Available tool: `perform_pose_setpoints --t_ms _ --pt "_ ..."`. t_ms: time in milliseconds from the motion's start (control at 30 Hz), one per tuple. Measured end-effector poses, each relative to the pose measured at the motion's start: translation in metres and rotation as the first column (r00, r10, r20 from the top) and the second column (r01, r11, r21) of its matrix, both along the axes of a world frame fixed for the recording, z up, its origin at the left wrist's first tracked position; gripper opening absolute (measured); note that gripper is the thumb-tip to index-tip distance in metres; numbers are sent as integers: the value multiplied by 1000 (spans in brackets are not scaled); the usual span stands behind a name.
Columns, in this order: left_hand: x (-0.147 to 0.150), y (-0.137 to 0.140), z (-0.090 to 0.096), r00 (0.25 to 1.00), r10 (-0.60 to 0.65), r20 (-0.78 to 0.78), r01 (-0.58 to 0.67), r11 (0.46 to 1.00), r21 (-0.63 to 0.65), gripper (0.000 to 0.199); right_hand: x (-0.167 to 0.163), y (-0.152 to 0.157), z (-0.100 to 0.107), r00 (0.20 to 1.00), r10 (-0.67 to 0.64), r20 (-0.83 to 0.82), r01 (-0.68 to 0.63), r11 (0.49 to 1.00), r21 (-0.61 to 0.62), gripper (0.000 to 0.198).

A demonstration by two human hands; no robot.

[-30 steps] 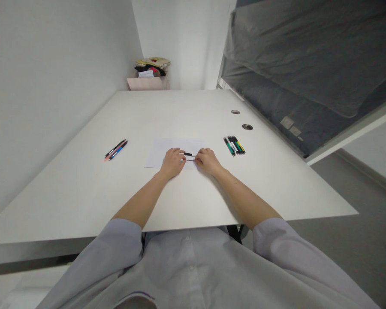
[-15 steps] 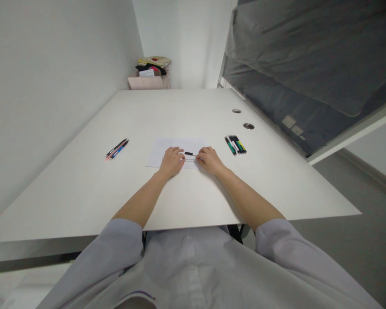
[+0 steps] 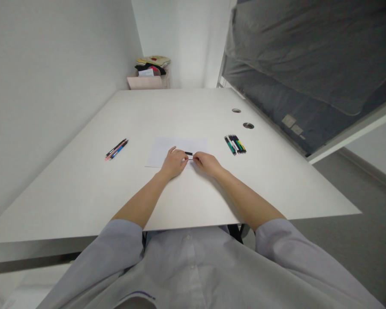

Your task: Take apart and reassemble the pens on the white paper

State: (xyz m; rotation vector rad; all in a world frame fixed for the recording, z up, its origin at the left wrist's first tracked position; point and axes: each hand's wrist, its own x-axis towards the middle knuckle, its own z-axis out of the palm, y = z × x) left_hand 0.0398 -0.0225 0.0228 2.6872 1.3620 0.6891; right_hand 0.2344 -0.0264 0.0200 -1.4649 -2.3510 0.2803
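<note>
A white sheet of paper (image 3: 157,152) lies on the table under my hands. My left hand (image 3: 174,163) and my right hand (image 3: 206,162) almost meet over its near part. Between their pinched fingertips runs a thin dark stick (image 3: 190,159) that looks like a pen refill; each hand grips one end, and the fingers cover most of it. Just beyond, on the paper, is a pen part with a black section (image 3: 188,153); its right end is hidden by my right hand.
On the left of the white table (image 3: 180,197) lie several pens (image 3: 117,149), black, pink and blue. To the right is a row of several pens (image 3: 235,145) with green, white, black and yellow parts. Cable holes (image 3: 248,125) sit near the grey-covered panel (image 3: 276,98). A filled box (image 3: 144,82) stands behind.
My hands have come closer together, so less of the thin stick shows between them. The right fingers now cover the pale end of the pen part. The pens at both sides have not moved.
</note>
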Motion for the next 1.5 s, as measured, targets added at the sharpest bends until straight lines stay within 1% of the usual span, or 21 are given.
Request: perform_pose_setpoints --t_ms 167,300,400,500,600,733,800,933,1000,1133,1200,1300,1500 --pt "2 -2 2 999 -16 44 16 1000 -4 18 -1 -4 -1 995 33 -99 -30 999 39 22" --pt "4 -1 0 997 -10 79 11 1000 -4 17 -1 -4 0 991 69 -114 -63 997 53 20" --pt "2 -1 0 994 -17 107 16 1000 7 23 0 -3 1 993 59 -100 -53 996 68 21" --pt "-4 0 1 993 9 122 -13 1000 26 31 2 -2 0 994 39 -103 -32 997 75 21" --pt "-14 2 2 996 68 65 -68 998 5 30 5 -2 -1 994 29 -110 -21 998 67 21" --pt "-25 6 -2 989 143 -36 -144 989 -35 27 8 -1 -3 992 16 -123 -9 998 62 21" --pt "-28 9 -4 986 150 -71 -154 987 -43 26 9 0 -3 992 18 -125 -10 998 59 21" --pt "-28 12 -6 986 121 -116 -131 988 -84 23 10 0 -3 993 12 -120 -6 999 52 20" --pt "-28 12 -5 991 113 -77 -122 985 -124 22 10 -1 -3 994 11 -113 -5 999 47 19" --pt "-25 10 -3 989 97 110 -75 979 -188 21 9 -1 -3 994 17 -104 -13 999 39 19" --pt "-23 7 -2 981 81 176 -44 977 -208 20 8 -1 -4 994 21 -103 -17 999 38 20" --pt "-21 5 -2 971 65 228 -11 973 -231 19 7 -1 -5 994 22 -105 -18 999 46 20" --pt "-16 3 -1 959 62 277 8 969 -245 17 5 0 -5 991 42 -128 -35 998 55 19"
